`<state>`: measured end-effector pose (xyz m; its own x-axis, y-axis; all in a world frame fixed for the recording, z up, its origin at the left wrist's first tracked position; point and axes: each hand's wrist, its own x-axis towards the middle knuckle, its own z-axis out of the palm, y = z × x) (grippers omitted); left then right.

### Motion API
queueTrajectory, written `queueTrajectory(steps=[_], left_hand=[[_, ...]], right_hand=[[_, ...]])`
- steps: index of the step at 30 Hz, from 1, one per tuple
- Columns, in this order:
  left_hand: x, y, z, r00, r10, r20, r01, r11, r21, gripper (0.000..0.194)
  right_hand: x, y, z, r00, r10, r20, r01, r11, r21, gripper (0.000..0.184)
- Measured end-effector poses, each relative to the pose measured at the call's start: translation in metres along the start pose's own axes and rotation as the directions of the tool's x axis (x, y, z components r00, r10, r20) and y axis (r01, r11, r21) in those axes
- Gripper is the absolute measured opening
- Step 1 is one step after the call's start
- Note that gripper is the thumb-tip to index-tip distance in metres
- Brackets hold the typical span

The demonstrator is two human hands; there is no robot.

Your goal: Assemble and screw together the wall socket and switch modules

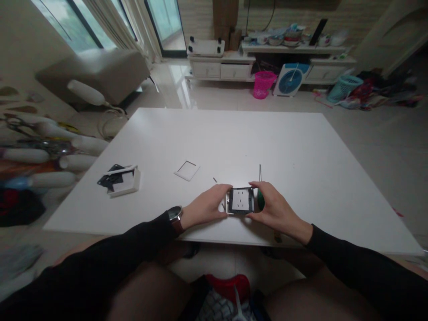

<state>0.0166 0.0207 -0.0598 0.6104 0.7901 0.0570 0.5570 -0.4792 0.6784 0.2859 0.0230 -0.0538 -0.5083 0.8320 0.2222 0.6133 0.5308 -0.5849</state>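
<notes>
Both my hands hold a small wall socket (240,200) with a white face and dark frame, low over the near edge of the white table (301,147). My left hand (205,207) grips its left side with closed fingers. My right hand (272,207) grips its right side. A screwdriver (260,189) with a green handle lies under my right hand, its thin shaft pointing away from me. A small dark screw (215,180) lies just beyond my left hand. A white square cover frame (187,170) lies flat farther left.
A white socket box with black parts (120,179) sits at the table's left. Beyond the table are a grey sofa (96,71), a pink basket (263,84), a fan (290,79) and a low white cabinet (220,67). Clutter lies on the floor at left.
</notes>
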Motion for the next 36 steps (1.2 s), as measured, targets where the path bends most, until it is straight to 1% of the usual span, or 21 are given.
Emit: queueTrajectory(steps=[5, 12, 16, 24, 30, 36], left_hand=[[-0.001, -0.002, 0.001, 1.0, 0.01, -0.007, -0.01, 1.0, 0.001, 0.072], [-0.001, -0.002, 0.001, 1.0, 0.015, -0.018, -0.015, 1.0, -0.005, 0.07], [-0.001, -0.002, 0.0, 0.999, 0.023, -0.024, -0.024, 1.0, -0.014, 0.068], [-0.001, -0.004, 0.002, 1.0, 0.017, -0.019, -0.017, 1.0, -0.015, 0.073], [0.0, -0.001, 0.0, 1.0, 0.009, -0.018, -0.01, 0.999, -0.046, 0.068], [0.001, 0.0, -0.001, 1.0, 0.014, -0.013, -0.014, 0.999, -0.05, 0.068]], right_hand=[[0.0, -0.001, -0.001, 1.0, 0.015, 0.003, -0.015, 1.0, 0.002, 0.078], [0.0, -0.008, -0.004, 1.0, -0.013, 0.001, 0.013, 1.0, 0.004, 0.073], [0.002, -0.008, -0.006, 1.0, -0.01, 0.011, 0.01, 1.0, 0.001, 0.07], [0.002, -0.001, -0.005, 0.995, 0.095, 0.026, -0.096, 0.994, 0.047, 0.075], [0.0, 0.0, 0.002, 1.0, 0.025, 0.013, -0.026, 0.997, 0.071, 0.074], [-0.001, 0.009, 0.009, 0.998, -0.007, 0.063, 0.001, 0.997, 0.082, 0.071]])
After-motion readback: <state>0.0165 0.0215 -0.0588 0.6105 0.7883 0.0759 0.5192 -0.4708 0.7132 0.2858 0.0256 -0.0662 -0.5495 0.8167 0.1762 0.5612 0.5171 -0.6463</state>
